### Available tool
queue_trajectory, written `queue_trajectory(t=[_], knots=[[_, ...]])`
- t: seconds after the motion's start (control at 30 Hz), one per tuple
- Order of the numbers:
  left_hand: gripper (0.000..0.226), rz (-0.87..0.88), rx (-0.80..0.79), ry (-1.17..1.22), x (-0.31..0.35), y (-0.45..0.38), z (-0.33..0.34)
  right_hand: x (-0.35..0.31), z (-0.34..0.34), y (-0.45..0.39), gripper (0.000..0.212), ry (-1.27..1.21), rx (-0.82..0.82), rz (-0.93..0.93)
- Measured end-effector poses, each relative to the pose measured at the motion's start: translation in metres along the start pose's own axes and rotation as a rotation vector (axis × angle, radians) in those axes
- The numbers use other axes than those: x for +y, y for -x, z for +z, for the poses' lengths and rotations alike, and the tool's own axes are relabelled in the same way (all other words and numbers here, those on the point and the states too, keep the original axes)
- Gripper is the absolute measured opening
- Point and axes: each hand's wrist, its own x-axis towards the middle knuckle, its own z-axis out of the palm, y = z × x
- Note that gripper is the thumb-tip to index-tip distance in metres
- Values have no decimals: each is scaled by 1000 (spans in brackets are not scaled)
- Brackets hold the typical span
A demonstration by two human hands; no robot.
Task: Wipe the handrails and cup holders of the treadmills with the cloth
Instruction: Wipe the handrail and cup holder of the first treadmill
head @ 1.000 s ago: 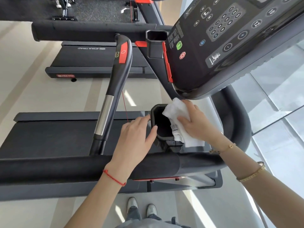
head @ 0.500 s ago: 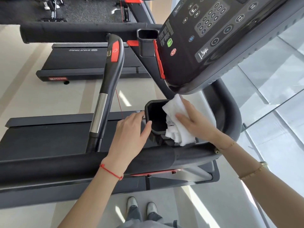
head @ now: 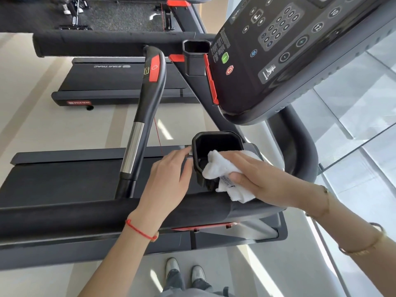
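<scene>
A black cup holder (head: 216, 139) sits below the treadmill console, its mouth facing me. My right hand (head: 257, 179) holds a white cloth (head: 216, 168) and presses it over the holder's near right rim, part of the cloth hanging into the cup. My left hand (head: 169, 179) rests against the holder's left outer wall with straight fingers. A padded black handrail (head: 85, 213) runs across below both hands. A second black handrail (head: 147, 99) with a red panel and a chrome section rises to the left.
The console (head: 278, 52) with its buttons overhangs the cup holder from the upper right. A second cup holder (head: 196, 54) sits farther up. Another treadmill deck (head: 111, 82) lies beyond. A glass wall (head: 353, 116) is on the right. My shoes (head: 185, 273) stand below.
My right hand has slid the cloth from the holder's far right edge down to its near rim and into the cup. The left hand stays against the holder's left side.
</scene>
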Motion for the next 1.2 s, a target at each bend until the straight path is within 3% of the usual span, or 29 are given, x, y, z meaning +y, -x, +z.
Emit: queue_trajectory(t=[0.23, 0.43, 0.57, 0.73, 0.87, 0.97, 1.07, 1.2], knots=[[37, -26, 36, 2, -8, -2, -7, -18, 9, -30, 25, 56, -33, 58], [39, -37, 34, -4, -5, -3, -6, -6, -1, -10, 34, 177, -31, -38], [38, -47, 26, 1, -1, -6, -3, -17, 15, -33, 27, 90, -29, -19], [37, -21, 10, -9, 7, -7, 0, -4, 4, -6, 34, 86, -8, -31], [43, -33, -7, -48, 10, -9, 2, 2, -14, -17, 37, 33, 171, -57], [43, -45, -18, -84, 12, -12, 4, 12, -19, -52, 44, 225, 275, -65], [34, -66, -35, -120, 11, -15, 8, 23, -12, -85, 51, 407, 137, -43], [38, -89, -46, -103, 8, -15, 9, 32, -4, -91, 45, 403, 62, -59]])
